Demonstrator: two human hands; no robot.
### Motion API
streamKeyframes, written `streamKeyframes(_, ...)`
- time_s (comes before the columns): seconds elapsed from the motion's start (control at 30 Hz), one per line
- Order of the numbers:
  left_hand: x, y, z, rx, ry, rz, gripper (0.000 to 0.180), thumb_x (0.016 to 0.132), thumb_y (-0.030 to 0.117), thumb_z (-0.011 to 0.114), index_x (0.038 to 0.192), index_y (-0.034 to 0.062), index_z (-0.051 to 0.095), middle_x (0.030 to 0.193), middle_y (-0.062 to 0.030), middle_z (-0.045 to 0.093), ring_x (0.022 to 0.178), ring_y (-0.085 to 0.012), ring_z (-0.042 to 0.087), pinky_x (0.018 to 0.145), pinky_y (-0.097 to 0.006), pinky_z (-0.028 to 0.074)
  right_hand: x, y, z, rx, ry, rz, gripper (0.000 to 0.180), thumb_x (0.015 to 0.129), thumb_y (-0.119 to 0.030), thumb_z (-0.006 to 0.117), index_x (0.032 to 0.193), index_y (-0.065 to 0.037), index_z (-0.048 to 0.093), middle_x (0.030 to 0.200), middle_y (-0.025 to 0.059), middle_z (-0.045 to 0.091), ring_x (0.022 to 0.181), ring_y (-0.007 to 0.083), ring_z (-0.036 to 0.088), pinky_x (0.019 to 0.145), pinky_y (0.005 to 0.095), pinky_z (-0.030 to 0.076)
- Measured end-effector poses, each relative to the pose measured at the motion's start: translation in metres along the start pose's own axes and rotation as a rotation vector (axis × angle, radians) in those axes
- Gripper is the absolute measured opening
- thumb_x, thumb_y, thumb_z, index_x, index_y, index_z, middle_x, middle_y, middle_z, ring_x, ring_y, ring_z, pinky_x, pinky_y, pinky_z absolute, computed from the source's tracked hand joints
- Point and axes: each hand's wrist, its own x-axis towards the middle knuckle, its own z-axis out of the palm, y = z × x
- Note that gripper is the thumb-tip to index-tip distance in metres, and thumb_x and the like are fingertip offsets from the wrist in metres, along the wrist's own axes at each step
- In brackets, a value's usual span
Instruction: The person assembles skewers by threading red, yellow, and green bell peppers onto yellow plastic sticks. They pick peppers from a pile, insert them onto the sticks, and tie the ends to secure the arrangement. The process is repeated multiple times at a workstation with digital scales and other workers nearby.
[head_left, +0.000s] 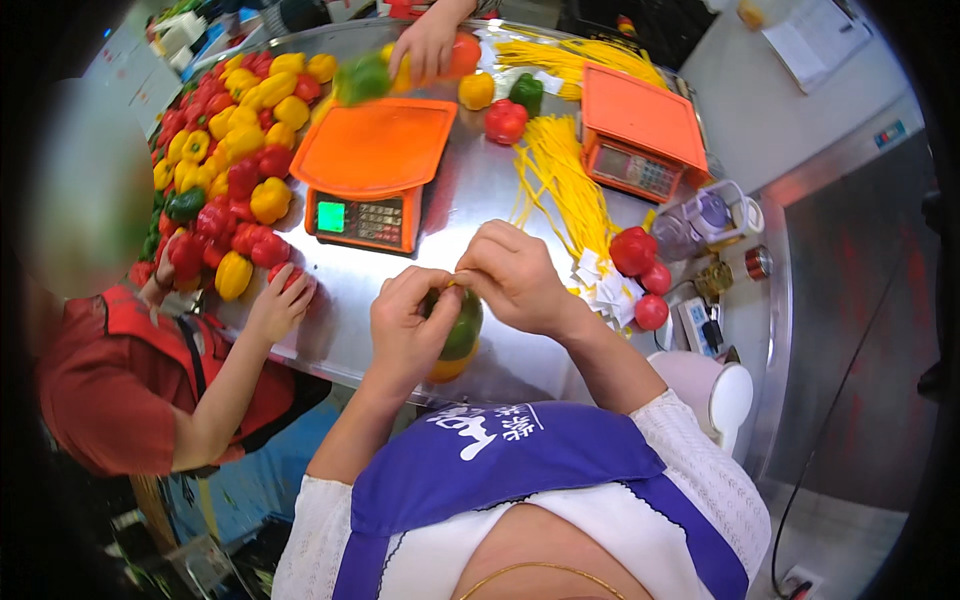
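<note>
Both my hands meet over a green bell pepper (463, 332) near the front edge of the metal table. A yellow-orange bell pepper (446, 371) shows just below it, against it. My left hand (412, 315) is closed, thumb and fingers pinched at the green pepper's top. My right hand (515, 275) pinches at the same spot from the other side. Between the fingertips a tiny bit of yellow strip (453, 283) shows; the rest of it is hidden by my fingers.
Orange scales (375, 150) stand ahead, more scales (645, 125) at far right. Yellow strips (565, 180) lie between. Red and yellow peppers (240, 140) pile up left, where a red-sleeved person's hand (275, 305) holds a red pepper. Another person's hand (428, 48) grips peppers at the far side.
</note>
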Motion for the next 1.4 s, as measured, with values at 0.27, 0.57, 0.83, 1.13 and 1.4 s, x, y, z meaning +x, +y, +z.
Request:
streamKeyframes(0.27,-0.006,0.002,0.006,0.076,0.056,0.153,0.009,0.080,0.001,0.067,0.088,0.0018,0.062,0.090,-0.0095,0.061,0.084,-0.0241,0.054,0.075,-0.033,0.042,0.001,-0.002,0.002,-0.058,0.102,-0.034,0.014,0.072,-0.002,0.073,0.076,-0.004,0.059,0.074,0.0087,0.054,0.069,0.0265,0.055,0.057,0.0355,0.045)
streamKeyframes(0.57,-0.017,-0.025,-0.007,0.039,-0.036,0.124,0.042,0.080,0.009,0.073,0.120,0.0043,0.061,0.136,-0.0144,0.043,0.115,-0.0264,0.050,0.095,-0.037,0.041,0.008,-0.009,-0.001,0.024,0.025,-0.141,0.016,0.074,-0.010,0.074,0.077,-0.007,0.059,0.076,0.0062,0.053,0.072,0.0259,0.054,0.066,0.0361,0.044)
streamKeyframes(0.83,-0.041,-0.038,-0.015,-0.344,-0.328,-0.160,0.139,0.055,0.037,0.095,0.154,0.0069,0.002,0.146,-0.0181,0.037,0.133,-0.0287,0.041,0.109,-0.041,0.035,0.005,-0.005,0.004,0.251,-0.020,-0.070,0.014,0.079,-0.012,0.072,0.079,-0.007,0.059,0.080,0.0055,0.054,0.075,0.0257,0.055,0.068,0.0363,0.043)
streamKeyframes(1.13,0.001,-0.069,0.000,-0.566,0.004,-0.335,0.088,0.074,0.009,0.076,0.146,0.0066,0.026,0.131,-0.0123,0.049,0.120,-0.0248,0.053,0.104,-0.037,0.043,-0.021,0.065,0.010,0.767,-0.011,0.656,0.050,0.089,-0.014,0.067,0.133,-0.006,0.047,0.118,0.0077,0.058,0.108,0.0160,0.056,0.092,0.0306,0.049)
streamKeyframes(1.4,0.083,-0.071,0.032,-0.911,0.045,-0.426,0.071,0.096,0.024,0.062,0.150,0.0082,0.019,0.136,-0.0126,0.047,0.121,-0.0249,0.052,0.099,-0.038,0.046,-0.074,0.084,0.029,1.288,-0.115,0.775,0.086,0.079,-0.026,0.076,0.147,-0.006,0.028,0.135,0.0107,0.051,0.123,0.0204,0.052,0.109,0.0364,0.036)
